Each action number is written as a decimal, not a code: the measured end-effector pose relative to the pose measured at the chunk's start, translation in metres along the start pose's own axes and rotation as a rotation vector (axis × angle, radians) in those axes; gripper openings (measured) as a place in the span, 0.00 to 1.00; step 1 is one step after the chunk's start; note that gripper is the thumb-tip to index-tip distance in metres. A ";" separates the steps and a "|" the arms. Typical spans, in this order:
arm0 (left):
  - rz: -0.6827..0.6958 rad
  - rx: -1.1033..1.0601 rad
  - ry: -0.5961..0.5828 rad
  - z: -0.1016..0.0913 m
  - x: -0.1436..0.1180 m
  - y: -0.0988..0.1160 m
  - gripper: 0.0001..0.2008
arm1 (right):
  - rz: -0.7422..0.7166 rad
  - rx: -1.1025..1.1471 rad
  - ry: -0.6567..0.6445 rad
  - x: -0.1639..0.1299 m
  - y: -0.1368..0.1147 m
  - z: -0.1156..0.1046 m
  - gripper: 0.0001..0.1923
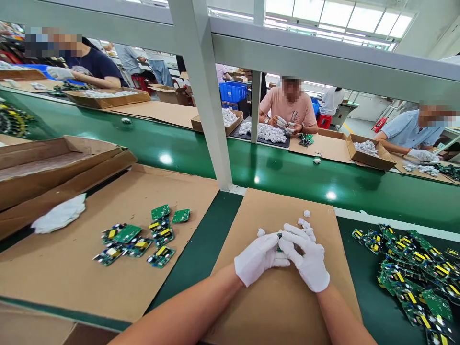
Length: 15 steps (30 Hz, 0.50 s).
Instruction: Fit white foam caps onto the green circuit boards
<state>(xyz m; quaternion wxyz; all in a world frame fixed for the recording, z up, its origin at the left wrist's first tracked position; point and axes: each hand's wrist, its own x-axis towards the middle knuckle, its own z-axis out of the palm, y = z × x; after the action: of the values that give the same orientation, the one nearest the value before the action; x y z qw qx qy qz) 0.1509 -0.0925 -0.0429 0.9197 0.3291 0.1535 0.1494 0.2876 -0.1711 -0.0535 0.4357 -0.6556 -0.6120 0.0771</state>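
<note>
On the brown cardboard sheet (283, 306) in front of the person, both hands in white gloves are together. The left hand (259, 258) and the right hand (308, 258) are closed around one small green circuit board (279, 236), which shows only a little between the fingertips. Just behind the hands, some small white plastic parts (306, 223) lie on the same sheet. At the right, a big pile of green boards (417, 278) lies on the dark green table (201, 249). At the left, another cardboard sheet (72, 273) holds a smaller group of boards (140, 237) and a white cloth (59, 214). Across the shiny green belt (287, 172), other people are working with white parts.
</note>
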 end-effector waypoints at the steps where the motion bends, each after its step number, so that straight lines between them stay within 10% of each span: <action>1: -0.007 -0.023 -0.004 0.000 0.000 0.000 0.16 | 0.010 -0.003 0.005 0.000 0.001 -0.001 0.11; 15: -0.011 0.054 0.064 0.002 -0.003 0.002 0.14 | 0.029 0.066 -0.046 -0.002 -0.002 -0.004 0.12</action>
<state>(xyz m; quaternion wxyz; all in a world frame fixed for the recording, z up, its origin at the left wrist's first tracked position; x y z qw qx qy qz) 0.1487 -0.0930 -0.0400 0.9059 0.3478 0.1887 0.1506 0.2878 -0.1746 -0.0505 0.4415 -0.6478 -0.6094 0.1187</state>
